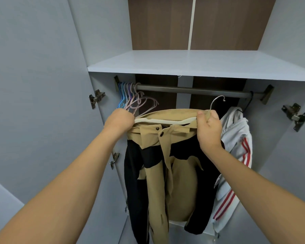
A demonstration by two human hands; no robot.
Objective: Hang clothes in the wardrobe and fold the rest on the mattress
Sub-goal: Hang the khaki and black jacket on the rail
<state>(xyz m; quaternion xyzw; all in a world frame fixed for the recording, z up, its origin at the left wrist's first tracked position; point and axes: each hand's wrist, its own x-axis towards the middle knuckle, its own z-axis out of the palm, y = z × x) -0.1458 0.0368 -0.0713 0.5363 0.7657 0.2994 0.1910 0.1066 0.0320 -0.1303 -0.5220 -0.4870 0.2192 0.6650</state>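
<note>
**Jacket on its hanger, just short of the rail**

The tan-and-black jacket (167, 166) hangs in front of the open wardrobe, draped over a white hanger (165, 120) whose metal hook (217, 101) points up, just below the dark rail (192, 90) and not yet on it. I read this as the lift before hooking on. My left hand (119, 120) is curled over the hanger's left end and the collar, pinching both together — that keeps the shoulder from sliding off. My right hand (209, 127) grips the hanger at the base of the hook, fingers closed round it, so I can steer the hook.

The free stretch of rail lies between the bunch of empty pastel hangers (132, 99) pushed to the left end and the white tracksuit top with red stripes (236, 147) hanging at the right. The hook sits near that garment, so I would judge the gap leftward the safer landing. The shelf (192, 62) edge overhangs the rail closely — little room above for a high swing. Both doors stand open; the hinges (96, 98) are well apart from my arms.
</note>
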